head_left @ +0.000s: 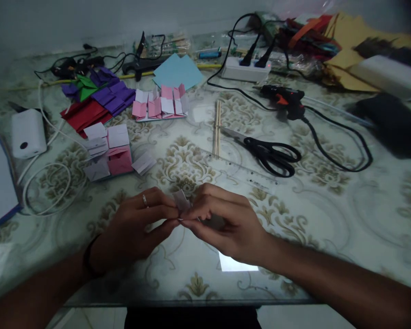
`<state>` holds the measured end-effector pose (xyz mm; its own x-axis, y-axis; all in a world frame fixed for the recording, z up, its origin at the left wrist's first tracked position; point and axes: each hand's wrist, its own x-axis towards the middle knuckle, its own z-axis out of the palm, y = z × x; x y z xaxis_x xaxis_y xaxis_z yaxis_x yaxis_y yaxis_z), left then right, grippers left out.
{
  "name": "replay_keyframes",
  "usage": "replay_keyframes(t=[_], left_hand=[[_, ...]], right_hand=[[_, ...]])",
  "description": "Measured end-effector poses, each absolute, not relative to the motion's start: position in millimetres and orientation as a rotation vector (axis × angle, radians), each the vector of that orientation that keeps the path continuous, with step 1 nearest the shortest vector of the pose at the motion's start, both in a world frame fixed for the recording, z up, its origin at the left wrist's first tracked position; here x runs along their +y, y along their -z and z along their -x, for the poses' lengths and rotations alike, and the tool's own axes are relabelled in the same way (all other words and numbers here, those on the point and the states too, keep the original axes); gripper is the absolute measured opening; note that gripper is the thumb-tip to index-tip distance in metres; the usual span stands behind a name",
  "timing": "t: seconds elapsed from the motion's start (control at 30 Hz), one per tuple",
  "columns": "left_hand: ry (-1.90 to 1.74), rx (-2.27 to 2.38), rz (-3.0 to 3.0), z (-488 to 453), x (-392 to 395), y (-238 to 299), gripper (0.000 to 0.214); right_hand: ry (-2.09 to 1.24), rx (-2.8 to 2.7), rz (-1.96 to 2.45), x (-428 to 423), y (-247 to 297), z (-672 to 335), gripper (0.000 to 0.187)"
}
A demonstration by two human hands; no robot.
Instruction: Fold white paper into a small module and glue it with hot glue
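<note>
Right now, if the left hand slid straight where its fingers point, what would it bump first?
Past the small folded paper at its fingertips, probably the right hand, just ahead; whether the two hands touch is hard to tell.

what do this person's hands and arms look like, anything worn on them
The left hand wears a slim silver-coloured ring on one finger, with a thin dark band round that wrist. The right hand shows no ring or band. No gloves or sleeves are visible.
</note>
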<state>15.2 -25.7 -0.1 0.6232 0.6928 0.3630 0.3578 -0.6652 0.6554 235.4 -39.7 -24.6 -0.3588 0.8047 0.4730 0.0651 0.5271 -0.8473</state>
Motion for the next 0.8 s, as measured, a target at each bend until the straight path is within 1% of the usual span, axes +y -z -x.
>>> replay_keyframes(t=[0.2,0.53,0.8], left_hand=[[-0.879,0.816,-2.279,-13.4,-28.0,-3.3,0.009],[-0.793,0.882,-2.294,-14.1,-30.3,-3.3,0.013],[-0.812,0.944,-2.288,-9.3,-25.9,1.5,0.007]], right_hand=[[-0.927,-1.781,0.753,-40.3,19.9,-235.1,0.006],[-0.968,-1.811,0.781,-39.3,21.4,-235.8,0.007],[-0.986,-1.852,0.870,-33.1,21.8,-237.7,0.009]])
